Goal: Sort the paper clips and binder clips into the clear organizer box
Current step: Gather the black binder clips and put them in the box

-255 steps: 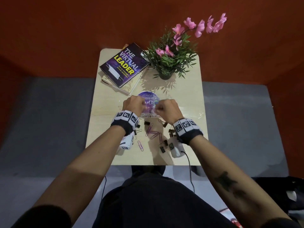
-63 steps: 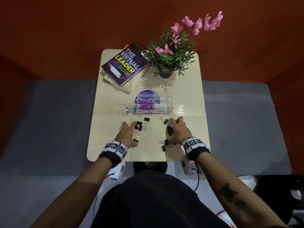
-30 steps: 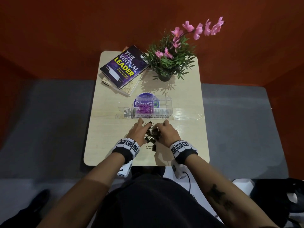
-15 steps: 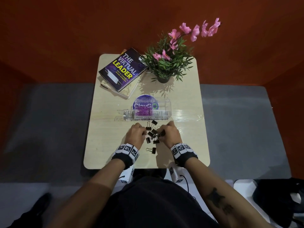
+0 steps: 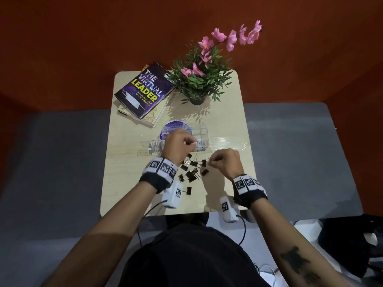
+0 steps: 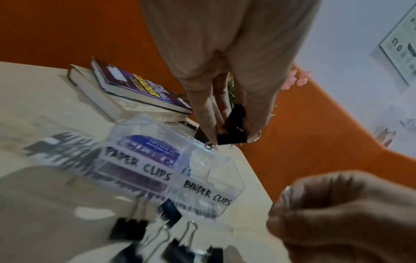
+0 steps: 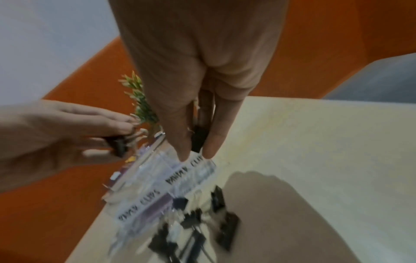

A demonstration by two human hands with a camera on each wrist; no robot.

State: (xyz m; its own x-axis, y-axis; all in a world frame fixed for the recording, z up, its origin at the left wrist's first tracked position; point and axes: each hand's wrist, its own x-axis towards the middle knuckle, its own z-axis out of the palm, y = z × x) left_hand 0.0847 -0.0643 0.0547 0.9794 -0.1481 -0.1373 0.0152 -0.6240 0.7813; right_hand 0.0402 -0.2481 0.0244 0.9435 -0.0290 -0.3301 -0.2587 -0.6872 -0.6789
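- Pinching a black binder clip [image 6: 231,129] in its fingertips, the left hand [image 5: 178,142] hovers over the clear organizer box [image 6: 209,170], above the compartment labelled BINDER CLIPS
- The right hand [image 5: 224,162] grips another binder clip [image 7: 199,140] between thumb and fingers, just beside the box's near wall
- Loose binder clips [image 5: 190,170] lie clustered on the table [image 5: 128,162] between the wrists
- The PAPER CLIPS compartment [image 6: 139,160] holds purple clips
- A book [image 5: 145,92] and a potted plant [image 5: 203,79] stand at the far end
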